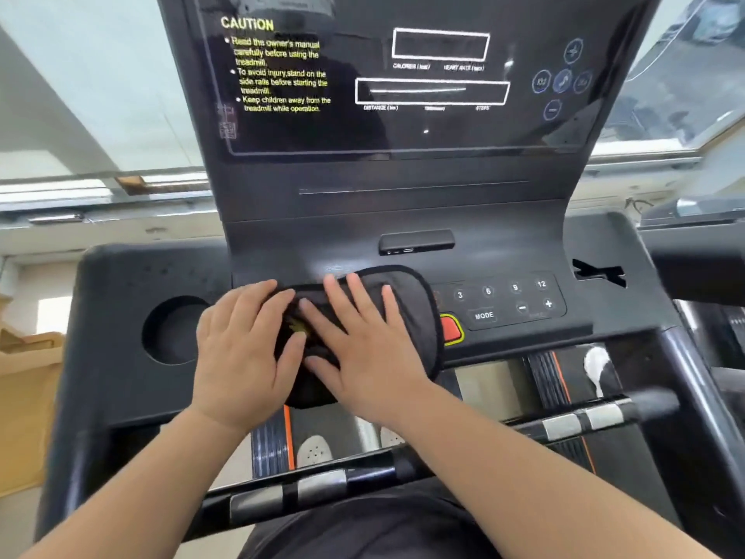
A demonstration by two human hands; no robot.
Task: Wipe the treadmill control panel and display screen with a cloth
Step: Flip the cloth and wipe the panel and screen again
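A dark grey cloth (pixel 411 308) lies folded on the left half of the treadmill control panel (pixel 508 304). My left hand (pixel 246 353) and my right hand (pixel 363 349) press flat on the cloth side by side, fingers spread and overlapping slightly in the middle. The cloth hides the left panel buttons and part of the red stop button (pixel 451 328). Buttons marked 3, 6, 9, 12, MODE, minus and plus show to the right. The black display screen (pixel 403 127) with yellow caution text rises above, untouched.
A round cup holder (pixel 173 332) sits left of my hands in the black console. A USB port block (pixel 417 242) is above the cloth. Handlebars with silver grip sensors (pixel 580 423) cross below. Windows stand behind, and a cardboard box (pixel 24 397) is at the left.
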